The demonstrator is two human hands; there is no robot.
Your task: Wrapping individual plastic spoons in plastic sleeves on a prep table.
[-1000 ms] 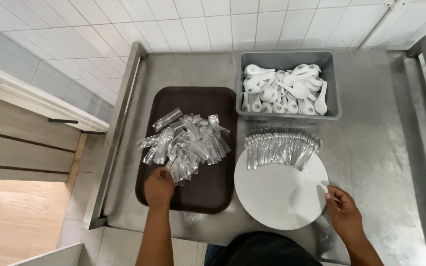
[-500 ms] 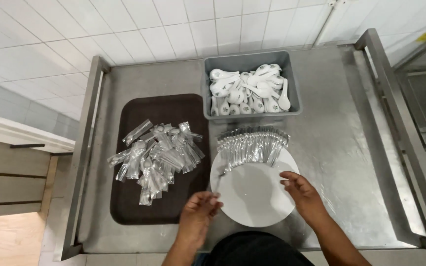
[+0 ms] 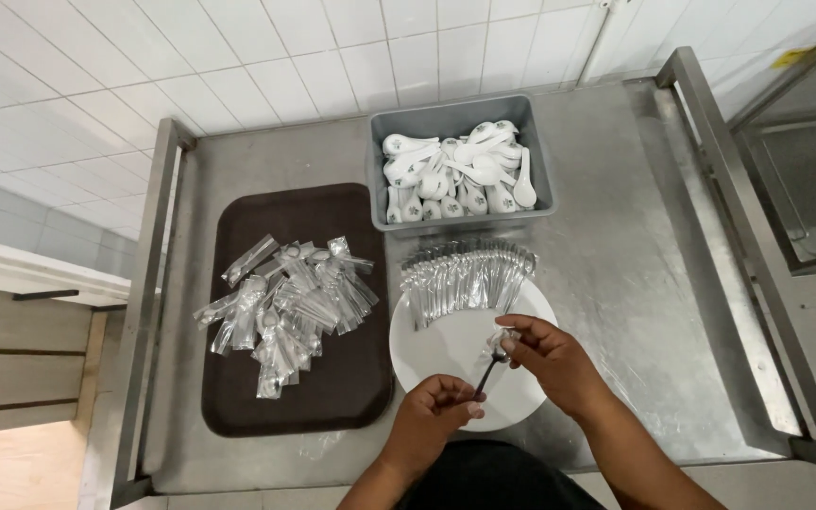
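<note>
Stainless-steel counter, viewed from above. Change since half a second ago: both hands, then resting open on the white plate, have come together over its near edge and now hold a spoon between them.

Containers:
- Grey tub, far centre: white ceramic soup spoons, heaped.
- Brown tray, left of plate: clear-wrapped spoons, loosely piled.
- White plate, just right of tray: row of metal spoons fanned across its far rim, handles pointing toward the person.

Hands:
- Left hand: fingers curled, thumb and forefinger pinched on the lower end of the dark handle, above the plate's near edge.
- Right hand: fingers closed round the bowl end, which appears wrapped in clear film; wrist angled in from the right.

Held spoon lies slanted between the two hands, over the plate.
</note>
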